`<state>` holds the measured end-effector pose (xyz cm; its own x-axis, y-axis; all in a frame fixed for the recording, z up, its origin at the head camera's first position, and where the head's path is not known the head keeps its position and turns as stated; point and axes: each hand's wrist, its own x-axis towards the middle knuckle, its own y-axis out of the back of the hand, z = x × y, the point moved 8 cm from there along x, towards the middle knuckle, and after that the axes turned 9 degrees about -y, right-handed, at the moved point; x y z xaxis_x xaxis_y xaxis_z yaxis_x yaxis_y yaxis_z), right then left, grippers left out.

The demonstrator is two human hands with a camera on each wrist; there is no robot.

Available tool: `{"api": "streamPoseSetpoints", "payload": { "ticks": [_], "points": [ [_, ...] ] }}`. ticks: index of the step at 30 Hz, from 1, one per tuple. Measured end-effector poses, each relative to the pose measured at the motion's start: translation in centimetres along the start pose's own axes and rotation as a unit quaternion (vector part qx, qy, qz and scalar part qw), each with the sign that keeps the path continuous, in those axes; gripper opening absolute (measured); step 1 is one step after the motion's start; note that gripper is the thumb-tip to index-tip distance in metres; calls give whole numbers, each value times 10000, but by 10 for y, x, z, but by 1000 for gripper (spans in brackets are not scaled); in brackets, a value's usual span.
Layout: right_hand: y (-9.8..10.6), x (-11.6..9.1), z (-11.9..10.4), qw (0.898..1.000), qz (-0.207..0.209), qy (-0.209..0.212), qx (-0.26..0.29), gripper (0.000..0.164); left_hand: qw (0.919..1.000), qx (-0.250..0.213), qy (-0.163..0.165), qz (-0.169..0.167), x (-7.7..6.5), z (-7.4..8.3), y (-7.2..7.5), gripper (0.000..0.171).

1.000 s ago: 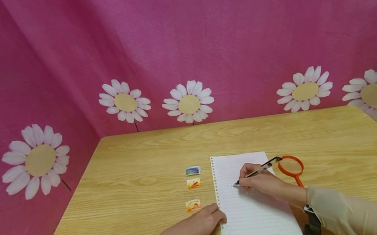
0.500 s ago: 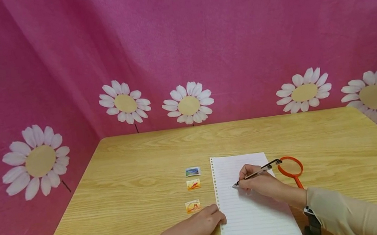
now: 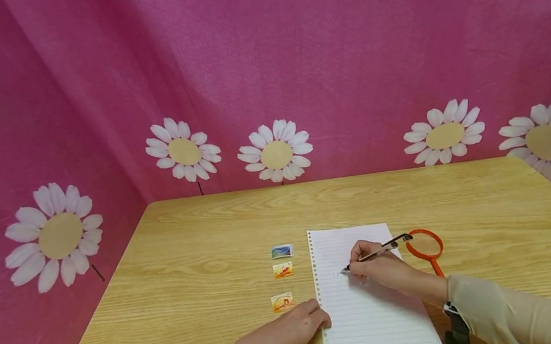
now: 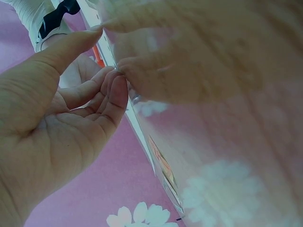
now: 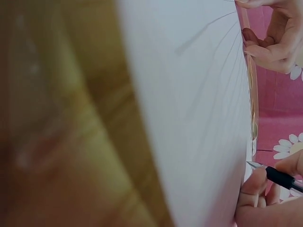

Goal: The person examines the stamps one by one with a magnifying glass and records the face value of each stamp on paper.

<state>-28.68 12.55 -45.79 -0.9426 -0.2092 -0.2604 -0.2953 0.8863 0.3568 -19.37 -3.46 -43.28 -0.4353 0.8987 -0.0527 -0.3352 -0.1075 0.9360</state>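
Observation:
In the head view my right hand [image 3: 379,267] pinches a clear-barrelled black pen [image 3: 386,247], its tip at the upper left of a lined sheet of paper [image 3: 374,327]. Tiny marks show just left of the tip, too small to read. The right wrist view shows the pen's metal point [image 5: 252,164] right at the paper. My left hand [image 3: 291,332] rests at the sheet's punched left edge, fingers loosely bent, thumb apart from them; in the left wrist view nothing lies between thumb and fingers. Just beyond it lies an orange-and-yellow stamp-like card [image 3: 282,302].
Two more small cards, one orange [image 3: 283,270] and one blue-green [image 3: 282,251], lie in a column left of the sheet. A magnifying glass with an orange-red rim [image 3: 441,244] lies beside the right forearm. A pink flowered cloth [image 3: 344,58] hangs behind the wooden table [image 3: 187,253].
The pen tip shifts very slightly at the same spot, and the small marks beside it look a little fuller. My left hand stays in place, as do the cards and magnifying glass.

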Motion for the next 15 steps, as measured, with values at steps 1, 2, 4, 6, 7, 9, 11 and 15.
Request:
{"api": "streamPoseSetpoints", "payload": {
  "ticks": [1,2,4,6,7,9,11,15],
  "points": [
    [0,0,0,10000,11,-2,-25,13,10000,13,-2,6,0,0,0,32],
    [0,0,0,10000,12,-1,-51,13,10000,28,0,11,0,0,0,32],
    [0,0,0,10000,-10,-8,-71,13,10000,67,-1,22,0,0,0,32],
    [0,0,0,10000,-47,-26,-72,12,9999,110,-6,40,1,0,0,32],
    [0,0,0,9999,-73,-24,-72,12,9999,112,-7,36,1,0,0,32],
    [0,-1,-1,9999,-128,-25,-66,13,9999,117,-16,41,1,0,-1,32],
    [0,-1,-1,9998,-169,-12,-58,13,9999,116,-16,39,1,0,-1,32],
    [-1,-1,-1,9997,-232,25,-47,14,10000,89,19,13,1,0,-1,32]
  ]
}}
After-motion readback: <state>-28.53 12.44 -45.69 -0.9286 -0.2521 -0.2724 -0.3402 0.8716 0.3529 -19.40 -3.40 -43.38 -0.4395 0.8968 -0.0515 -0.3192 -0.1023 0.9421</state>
